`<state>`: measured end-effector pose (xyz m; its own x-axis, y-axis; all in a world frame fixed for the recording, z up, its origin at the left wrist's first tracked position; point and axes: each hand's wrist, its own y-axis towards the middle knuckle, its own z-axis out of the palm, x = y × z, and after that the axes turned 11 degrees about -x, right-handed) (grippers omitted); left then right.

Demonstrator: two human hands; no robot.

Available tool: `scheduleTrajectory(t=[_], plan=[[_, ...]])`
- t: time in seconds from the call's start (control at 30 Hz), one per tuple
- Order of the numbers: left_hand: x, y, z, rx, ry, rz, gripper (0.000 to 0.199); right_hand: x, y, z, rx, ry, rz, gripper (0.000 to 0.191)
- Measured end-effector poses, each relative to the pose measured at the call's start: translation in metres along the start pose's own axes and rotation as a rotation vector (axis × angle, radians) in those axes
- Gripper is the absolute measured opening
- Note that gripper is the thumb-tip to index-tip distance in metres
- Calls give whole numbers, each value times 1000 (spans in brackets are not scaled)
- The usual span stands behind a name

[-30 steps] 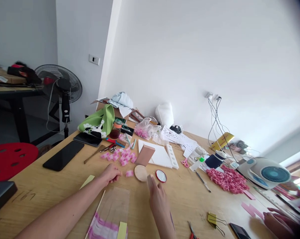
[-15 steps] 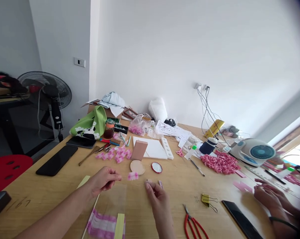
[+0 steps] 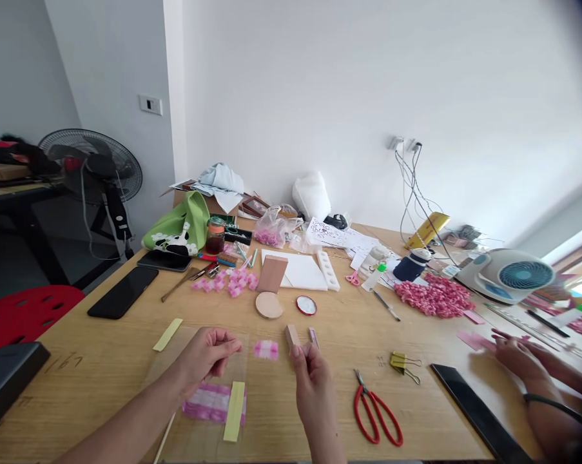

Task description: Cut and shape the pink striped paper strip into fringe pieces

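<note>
My left hand (image 3: 214,353) is closed in a pinch above a clear sheet (image 3: 218,438); whatever its fingertips hold, if anything, is too small to make out. My right hand (image 3: 314,374) grips a small wooden block (image 3: 292,336) between thumb and fingers, its top end tilted away. A slim purple-and-white item (image 3: 313,336) shows just beyond those fingers. Between my hands lies a small pink-and-white fabric piece (image 3: 266,349). On the clear sheet rest a larger pink-and-white striped fabric (image 3: 206,404) and a yellow strip (image 3: 234,412). A thin stick (image 3: 164,439) lies by my left forearm.
Red-handled scissors (image 3: 376,412) and yellow binder clips (image 3: 405,366) lie to the right. A round wooden disc (image 3: 269,305), a red-rimmed lid (image 3: 307,305) and pink petals (image 3: 232,281) sit farther back. Another person's hands (image 3: 523,361) work at the right edge.
The head view has shifted and tilted down. My right hand now shows the wooden block raised and more fully visible. My left hand stays pinched, a little farther from the fabric piece.
</note>
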<state>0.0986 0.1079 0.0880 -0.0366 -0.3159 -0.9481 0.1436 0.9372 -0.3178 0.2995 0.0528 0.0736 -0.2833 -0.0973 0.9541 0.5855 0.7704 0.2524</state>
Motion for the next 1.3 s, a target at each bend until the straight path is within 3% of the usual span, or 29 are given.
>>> scheduleTrajectory(t=[0.13, 0.3, 0.53, 0.8, 0.97, 1.1, 1.2, 1.3], plan=[[0, -10, 8, -130, -17, 110, 44, 0, -14, 4, -91, -63, -138, 46], [-2, -16, 11, -190, -15, 171, 41, -3, -21, -1, -109, -83, -206, 40], [-1, -17, 2, -21, 71, 118, 49, -7, -19, -9, -93, -48, -222, 37], [7, -21, -13, -28, 83, 192, 48, 6, -15, -23, -28, -80, -225, 35], [8, -27, -21, -162, 124, 343, 34, 12, -15, -27, -28, -120, -227, 34], [6, -37, -21, -356, 297, 642, 21, 16, -17, -23, 15, -112, -234, 33], [7, -44, -15, -328, 405, 806, 15, 18, -19, -19, 40, -105, -226, 34], [14, -48, -5, -228, 437, 845, 15, 15, -21, -17, 51, -88, -193, 34]])
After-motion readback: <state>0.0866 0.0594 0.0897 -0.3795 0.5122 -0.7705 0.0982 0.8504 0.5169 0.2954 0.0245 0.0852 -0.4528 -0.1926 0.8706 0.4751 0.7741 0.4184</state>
